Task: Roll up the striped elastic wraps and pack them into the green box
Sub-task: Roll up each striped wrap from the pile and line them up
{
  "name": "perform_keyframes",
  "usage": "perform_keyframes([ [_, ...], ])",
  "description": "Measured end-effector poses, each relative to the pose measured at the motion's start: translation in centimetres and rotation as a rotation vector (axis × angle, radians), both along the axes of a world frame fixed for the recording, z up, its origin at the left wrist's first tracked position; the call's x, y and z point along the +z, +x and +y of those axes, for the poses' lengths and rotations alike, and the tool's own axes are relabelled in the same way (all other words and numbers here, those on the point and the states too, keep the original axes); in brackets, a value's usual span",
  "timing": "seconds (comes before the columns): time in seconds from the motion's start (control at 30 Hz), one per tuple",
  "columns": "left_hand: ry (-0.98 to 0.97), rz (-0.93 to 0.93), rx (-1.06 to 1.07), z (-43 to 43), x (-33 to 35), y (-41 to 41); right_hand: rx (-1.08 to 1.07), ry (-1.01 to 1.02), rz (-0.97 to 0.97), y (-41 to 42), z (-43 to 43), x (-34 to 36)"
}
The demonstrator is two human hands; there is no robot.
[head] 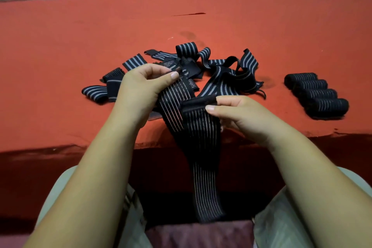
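In the head view, a long black stretchy wrap with thin pale stripes [198,147] was held up over the edge of the red cloth-covered table [60,46]. One end of it was folded over at the top and pinched between the thumb and fingers of the right hand [237,112]. The left hand [141,86] was closed on the same wrap a little higher up, near the pile. The loose tail hung down between the knees.

The rolling of this wrap seemed only just begun, since only a small fold could be seen. For the next move, the folded end would likely need to be turned over and over, tightly, while the tail was kept straight.

Four finished black rolls [318,94] were lined up side by side on the right. A tangled pile of unrolled striped wraps [221,70] lay in the middle; they could not be counted exactly. No green box was seen.
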State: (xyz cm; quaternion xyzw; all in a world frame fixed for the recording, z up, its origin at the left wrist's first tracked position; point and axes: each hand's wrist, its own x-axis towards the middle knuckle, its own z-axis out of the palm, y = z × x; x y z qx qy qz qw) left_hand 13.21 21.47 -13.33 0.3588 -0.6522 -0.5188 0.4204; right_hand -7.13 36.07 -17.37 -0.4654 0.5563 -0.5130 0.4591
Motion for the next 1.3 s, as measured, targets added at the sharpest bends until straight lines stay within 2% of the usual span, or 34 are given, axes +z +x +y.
perform_keyframes([
  [0.1, 0.006, -0.029, 0.029, -0.1, -0.1, 0.2, -0.011, 0.001, 0.014, 0.2, -0.1, 0.2],
  [0.23, -0.067, -0.045, 0.052, 0.0, -0.3, 0.3, 0.079, 0.007, 0.094, 0.8, -0.1, 0.6],
  [0.43, -0.023, -0.051, -0.009, 1.0, -1.0, -0.5, 0.168, -0.017, 0.013, 1.2, 0.6, 1.6],
  [0.6, -0.014, -0.201, -0.145, 0.6, -1.9, -0.3, 0.035, -0.057, 0.071, 1.0, 0.1, 1.0],
  [0.7, 0.037, -0.131, -0.237, 0.8, -2.2, -0.1, -0.013, -0.052, 0.132, 1.1, 0.0, 0.7],
  [0.97, 0.108, 0.022, -0.295, 1.0, -2.1, 0.0, -0.125, -0.058, 0.187, 1.5, -0.5, 0.2],
  [1.3, 0.155, 0.070, -0.388, 1.6, -2.4, -0.1, -0.171, -0.033, 0.185, 2.0, -0.3, 0.4],
])
